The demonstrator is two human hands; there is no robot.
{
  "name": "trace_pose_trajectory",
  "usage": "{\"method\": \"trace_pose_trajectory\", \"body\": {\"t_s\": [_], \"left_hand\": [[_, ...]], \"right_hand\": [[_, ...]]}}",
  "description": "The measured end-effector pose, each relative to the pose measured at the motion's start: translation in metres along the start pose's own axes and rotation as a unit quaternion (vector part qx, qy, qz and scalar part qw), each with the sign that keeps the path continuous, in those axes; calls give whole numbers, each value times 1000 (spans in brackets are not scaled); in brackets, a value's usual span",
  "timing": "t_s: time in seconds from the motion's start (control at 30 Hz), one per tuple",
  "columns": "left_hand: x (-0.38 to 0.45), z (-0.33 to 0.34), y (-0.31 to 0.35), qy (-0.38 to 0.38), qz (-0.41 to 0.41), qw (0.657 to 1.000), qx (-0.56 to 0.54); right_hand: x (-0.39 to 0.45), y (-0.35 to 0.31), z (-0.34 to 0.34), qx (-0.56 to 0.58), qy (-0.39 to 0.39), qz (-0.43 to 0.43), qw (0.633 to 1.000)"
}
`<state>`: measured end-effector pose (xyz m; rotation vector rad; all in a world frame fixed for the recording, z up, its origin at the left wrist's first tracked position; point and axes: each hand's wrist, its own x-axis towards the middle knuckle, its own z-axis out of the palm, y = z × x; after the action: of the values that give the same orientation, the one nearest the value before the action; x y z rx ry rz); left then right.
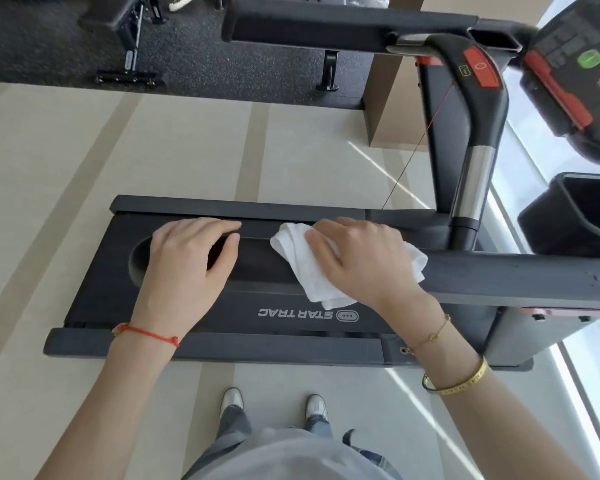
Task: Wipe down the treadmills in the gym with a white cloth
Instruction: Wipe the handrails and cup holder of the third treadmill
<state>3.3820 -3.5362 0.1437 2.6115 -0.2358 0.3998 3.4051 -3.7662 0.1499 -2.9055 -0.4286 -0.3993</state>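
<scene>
A dark grey treadmill (291, 313) lies across the view, seen from its side, with "STAR TRAC" printed on the deck. A folded white cloth (302, 268) lies on the belt near the middle. My right hand (364, 258) lies flat on top of the cloth with fingers spread and presses it onto the belt. My left hand (191, 258) rests on the belt to the left of the cloth, fingers relaxed and slightly curled, holding nothing. The two hands are a short gap apart.
The treadmill's upright post (471, 174) and handrail (326, 26) rise at the right and top. Its console (575, 74) with red and green buttons is at the upper right. A black bin (579, 213) stands at the right. Gym benches (125, 39) stand on dark flooring beyond.
</scene>
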Motion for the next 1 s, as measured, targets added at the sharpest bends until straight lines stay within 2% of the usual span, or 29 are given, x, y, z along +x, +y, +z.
{"method": "trace_pose_trajectory", "body": {"t_s": [0.33,0.43,0.57,0.67,0.87,1.0], "left_hand": [[-13,-24,-57,-4,-7,998,-67],[-16,-32,-72,-9,-12,996,-89],[-20,-41,-86,-35,-9,992,-118],[-21,-44,-96,-49,-2,991,-127],[-22,-46,-111,-54,15,987,-149],[-23,-46,-117,-60,22,985,-161]], "right_hand": [[38,-82,15,34,-46,-37,998],[37,-93,13,72,-41,-45,996],[21,-98,13,62,-18,-51,997],[20,-108,14,49,-10,-29,998],[52,-151,26,-13,-80,35,996],[35,-160,28,32,-10,5,999]]}}
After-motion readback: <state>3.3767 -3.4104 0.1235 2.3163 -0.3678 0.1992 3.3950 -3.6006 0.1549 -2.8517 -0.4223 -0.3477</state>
